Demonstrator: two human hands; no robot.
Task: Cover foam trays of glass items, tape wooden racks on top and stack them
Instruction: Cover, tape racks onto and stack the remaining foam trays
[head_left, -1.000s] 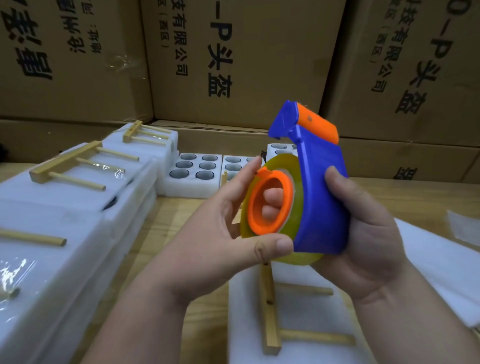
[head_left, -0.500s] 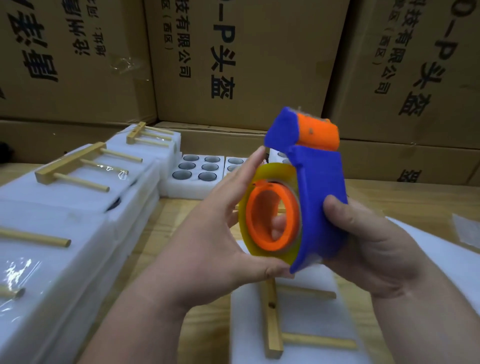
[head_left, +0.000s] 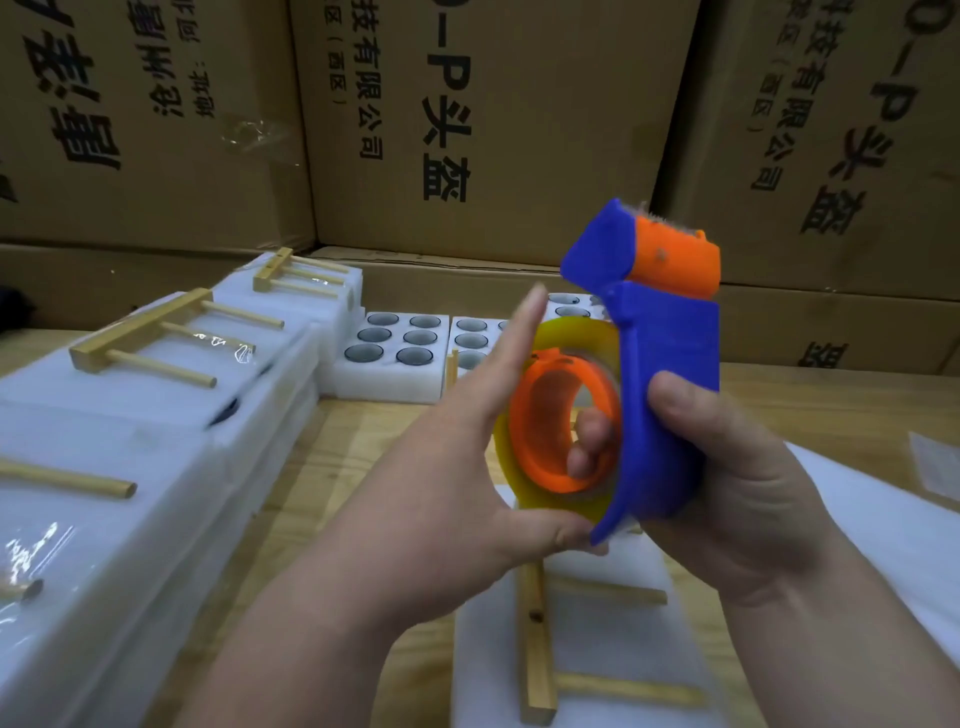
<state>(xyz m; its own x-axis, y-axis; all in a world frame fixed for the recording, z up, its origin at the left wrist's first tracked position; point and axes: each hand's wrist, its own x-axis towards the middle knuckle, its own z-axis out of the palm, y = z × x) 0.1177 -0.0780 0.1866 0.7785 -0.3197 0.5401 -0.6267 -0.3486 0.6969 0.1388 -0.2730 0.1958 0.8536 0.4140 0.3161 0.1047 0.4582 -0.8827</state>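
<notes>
I hold a blue and orange tape dispenser (head_left: 667, 364) up in front of me. My right hand (head_left: 737, 488) grips its blue body, with fingers showing through the orange core. My left hand (head_left: 467, 467) pinches the yellowish tape roll (head_left: 561, 338), forefinger along its upper edge and thumb under it. Below the hands lies a covered white foam tray (head_left: 613, 660) with a wooden rack (head_left: 535, 649) on top. Open foam trays (head_left: 384, 384) with glass items in round holes stand at the back.
A stack of covered foam trays (head_left: 130, 467) with taped wooden racks (head_left: 150, 338) fills the left side of the wooden table (head_left: 810, 410). Loose white foam sheets (head_left: 883, 519) lie at the right. Large cardboard boxes (head_left: 493, 130) form a wall behind.
The dispenser has tilted and moved slightly lower and right. My left thumb has slid from the roll's side to beneath it, and the roll has turned a little.
</notes>
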